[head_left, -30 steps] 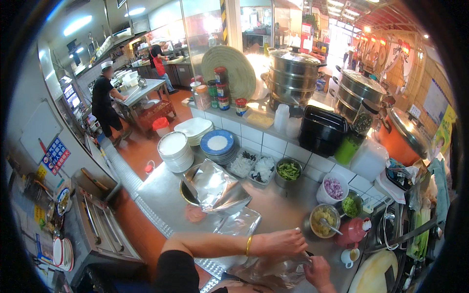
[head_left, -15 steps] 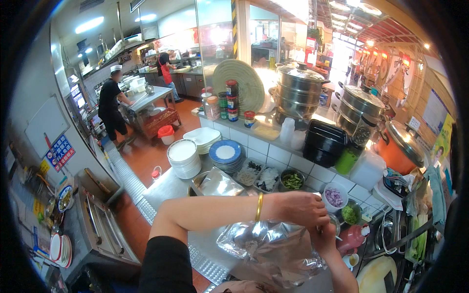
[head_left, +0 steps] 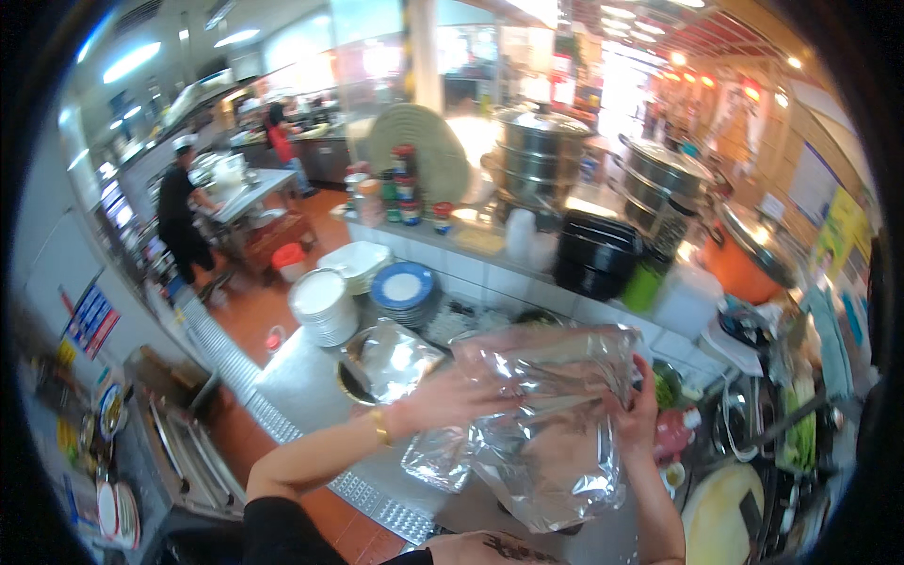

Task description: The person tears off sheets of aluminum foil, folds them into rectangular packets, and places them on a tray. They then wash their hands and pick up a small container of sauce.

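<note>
A large, crinkled, shiny sheet (head_left: 556,452), foil or clear plastic film, is raised over the steel counter in front of me. My left hand (head_left: 457,400), a gold bangle at its wrist, reaches across from the left. Its fingers are stretched out flat against the sheet, blurred by motion. At the sheet's right edge, my right hand (head_left: 640,405) is closed around the bunched material. Another piece of shiny wrap lies over a round-edged container (head_left: 391,363) left of the sheet. What lies beneath the raised sheet is hidden.
White plates (head_left: 323,306) and blue-rimmed plates (head_left: 403,287) are stacked behind. Steel steamers (head_left: 541,160), a black bin (head_left: 595,254) and an orange pot (head_left: 749,254) line the ledge. At right are a pink bottle (head_left: 673,431) and a round board (head_left: 720,518). A person (head_left: 184,207) stands far left.
My hands were together at the right with the sheet low on the counter. Now the sheet is lifted, and my left hand has moved left across it. The whole view has shifted slightly.
</note>
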`<state>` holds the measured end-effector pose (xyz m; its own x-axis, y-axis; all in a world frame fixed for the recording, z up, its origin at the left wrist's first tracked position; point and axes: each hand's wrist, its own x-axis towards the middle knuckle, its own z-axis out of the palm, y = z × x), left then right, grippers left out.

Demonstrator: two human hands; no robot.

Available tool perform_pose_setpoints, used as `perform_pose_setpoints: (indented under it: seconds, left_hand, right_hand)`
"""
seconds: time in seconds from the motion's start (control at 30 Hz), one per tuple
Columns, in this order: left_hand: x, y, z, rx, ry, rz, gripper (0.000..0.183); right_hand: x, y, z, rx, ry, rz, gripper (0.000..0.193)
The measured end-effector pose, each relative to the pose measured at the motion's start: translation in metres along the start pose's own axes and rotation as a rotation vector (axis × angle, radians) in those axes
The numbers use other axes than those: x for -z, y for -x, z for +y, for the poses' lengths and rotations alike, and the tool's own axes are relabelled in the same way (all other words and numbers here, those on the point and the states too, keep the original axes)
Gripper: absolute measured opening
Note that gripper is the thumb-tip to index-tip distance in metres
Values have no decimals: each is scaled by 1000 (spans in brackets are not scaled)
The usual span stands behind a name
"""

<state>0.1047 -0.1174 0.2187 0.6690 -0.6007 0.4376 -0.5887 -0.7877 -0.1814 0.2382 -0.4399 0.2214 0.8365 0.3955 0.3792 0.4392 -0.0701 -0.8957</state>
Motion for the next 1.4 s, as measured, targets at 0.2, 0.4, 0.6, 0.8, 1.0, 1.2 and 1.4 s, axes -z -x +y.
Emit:
perform_pose_setpoints:
  seconds: [0.2,0.4,0.6,0.8,1.0,1.2,1.4]
  left_hand:
    - [29,41,-38,566,-123,-67,52]
    - [58,-58,6,538,266,422,47]
    - [50,-111,2,336,278,265,30]
    - [45,-113,-3,34,44,279,17]
    - [39,-107,-4,486,665,14,17]
    - [41,-108,9,460,340,251,21]
    - [65,-107,1,255,697,-144,30]
  right_hand:
    - [10,-3,1,-98,-31,25,53]
    - [-20,5,-13,12,168,-128,43]
    - [-37,17,-18,209,245,-183,60]
    - [-29,30,-20,151,256,-263,67]
    - [-28,39,-23,272,318,-256,62]
    - [-30,42,-16,282,293,-270,50]
    - [-28,48,-11,245,251,-295,46]
